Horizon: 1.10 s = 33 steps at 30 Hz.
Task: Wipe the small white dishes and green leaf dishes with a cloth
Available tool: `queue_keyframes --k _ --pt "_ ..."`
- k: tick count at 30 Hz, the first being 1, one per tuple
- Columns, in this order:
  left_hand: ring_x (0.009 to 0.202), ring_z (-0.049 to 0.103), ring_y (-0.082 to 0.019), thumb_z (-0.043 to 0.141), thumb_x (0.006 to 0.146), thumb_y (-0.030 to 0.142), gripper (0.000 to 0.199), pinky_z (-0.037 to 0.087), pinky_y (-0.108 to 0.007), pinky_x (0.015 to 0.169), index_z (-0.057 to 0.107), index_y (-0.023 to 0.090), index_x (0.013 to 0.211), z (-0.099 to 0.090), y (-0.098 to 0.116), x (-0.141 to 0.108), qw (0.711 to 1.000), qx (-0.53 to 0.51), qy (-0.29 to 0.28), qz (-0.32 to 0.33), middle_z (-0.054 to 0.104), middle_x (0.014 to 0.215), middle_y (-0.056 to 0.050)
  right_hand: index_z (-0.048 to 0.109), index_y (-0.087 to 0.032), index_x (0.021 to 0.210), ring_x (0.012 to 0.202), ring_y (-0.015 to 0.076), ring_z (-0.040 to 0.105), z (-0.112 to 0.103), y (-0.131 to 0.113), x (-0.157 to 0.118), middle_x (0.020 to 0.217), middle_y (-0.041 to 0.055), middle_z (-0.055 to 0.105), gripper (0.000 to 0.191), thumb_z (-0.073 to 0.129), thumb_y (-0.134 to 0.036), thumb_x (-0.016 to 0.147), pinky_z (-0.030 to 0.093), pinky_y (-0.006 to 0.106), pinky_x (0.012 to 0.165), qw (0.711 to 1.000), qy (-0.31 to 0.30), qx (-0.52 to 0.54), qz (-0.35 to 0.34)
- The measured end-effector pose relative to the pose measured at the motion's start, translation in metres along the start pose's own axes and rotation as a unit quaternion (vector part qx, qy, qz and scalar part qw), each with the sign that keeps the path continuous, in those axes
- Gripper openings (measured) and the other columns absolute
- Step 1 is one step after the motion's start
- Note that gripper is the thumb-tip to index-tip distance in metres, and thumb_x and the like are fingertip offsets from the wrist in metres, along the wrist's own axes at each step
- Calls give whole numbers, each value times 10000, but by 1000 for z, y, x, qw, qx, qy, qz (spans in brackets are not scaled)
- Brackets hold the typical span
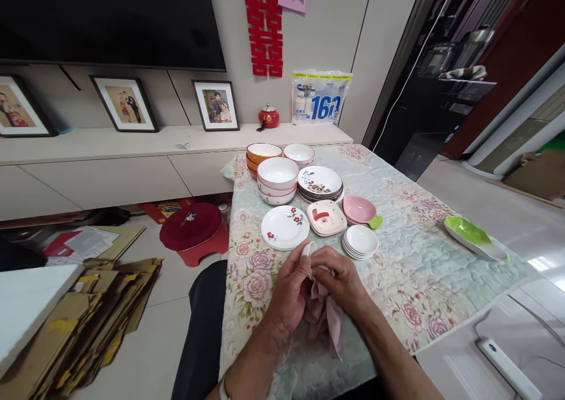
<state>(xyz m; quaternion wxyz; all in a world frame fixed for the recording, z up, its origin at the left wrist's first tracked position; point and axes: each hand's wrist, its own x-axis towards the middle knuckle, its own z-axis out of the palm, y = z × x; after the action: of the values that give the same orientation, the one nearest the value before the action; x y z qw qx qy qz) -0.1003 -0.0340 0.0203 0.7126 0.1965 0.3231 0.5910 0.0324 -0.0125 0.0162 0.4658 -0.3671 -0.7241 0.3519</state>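
The stacked bowls (278,179), dark-rimmed plates (320,182) and small dishes (361,241) are standing close together, blocking a low pass across the middle of the table (397,223). The flowered plates (285,227) are lying just beyond the hands, hemming them in. Bare cloth is running wide between the pink bowls (359,209) and the green dish (474,236), leaving a way through on the right. A narrow strip is staying open along the table's left edge.
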Motion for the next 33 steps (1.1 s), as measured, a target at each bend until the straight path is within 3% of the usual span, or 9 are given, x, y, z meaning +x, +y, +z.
queue_keyframes --k 4,7,9,12,19,23,25,30,33 --pt "1250 565 -261 795 753 411 403 425 -360 1069 738 204 1094 1 -1 1 1000 -12 1 16 698 1248 -76 707 -222 900 844 194 590 4 3 -1 858 55 649 188 533 -161 937 492 322 729 983 17 -157 -88" --pt "1056 645 -219 763 786 440 316 494 -327 961 750 179 964 3 -3 0 1000 -19 -8 -17 746 1046 -62 678 -202 897 824 200 560 7 -1 -1 860 73 646 194 502 -139 947 472 334 724 958 55 -249 -133" --pt "936 661 -194 760 792 437 284 522 -305 878 745 178 907 3 -5 -1 999 -18 -12 -30 745 931 -45 666 -194 904 820 203 559 9 -3 0 863 81 647 184 498 -133 949 468 340 735 942 94 -295 -133" --pt "1003 654 -218 724 825 435 295 514 -318 904 744 185 982 3 -7 -1 999 19 -30 14 745 1018 -58 648 -200 863 799 204 566 12 -3 0 836 77 637 187 493 -139 950 456 336 727 925 135 -339 -103" --pt "1355 480 -283 706 844 433 451 321 -391 1157 672 245 1253 -10 -10 2 971 212 14 108 623 1385 -70 625 -198 731 647 158 549 12 6 -3 700 12 581 159 561 -143 866 401 279 597 957 82 -278 8" --pt "1374 463 -286 682 859 451 461 301 -398 1173 664 241 1269 -11 -12 2 979 184 9 89 604 1409 -79 671 -208 774 671 145 601 5 2 -2 731 -4 638 124 605 -194 878 461 260 634 993 13 -109 37" --pt "1355 485 -286 654 874 473 444 323 -401 1162 675 237 1249 -8 -13 1 989 135 -7 58 618 1391 -82 685 -217 832 738 159 632 3 0 -1 790 7 673 102 604 -201 892 493 278 700 997 27 -68 14" --pt "1229 585 -288 660 869 456 367 424 -403 1082 721 211 1135 0 -14 -1 995 81 -47 32 699 1252 -89 651 -212 836 772 189 612 9 3 -1 791 35 663 136 545 -151 895 470 311 709 963 140 -226 -39" --pt "1237 578 -291 661 866 448 373 418 -405 1085 717 213 1149 1 -12 -1 992 107 -28 60 701 1245 -87 632 -206 821 734 184 599 12 7 0 773 39 642 140 524 -146 888 453 306 681 941 151 -302 -16"
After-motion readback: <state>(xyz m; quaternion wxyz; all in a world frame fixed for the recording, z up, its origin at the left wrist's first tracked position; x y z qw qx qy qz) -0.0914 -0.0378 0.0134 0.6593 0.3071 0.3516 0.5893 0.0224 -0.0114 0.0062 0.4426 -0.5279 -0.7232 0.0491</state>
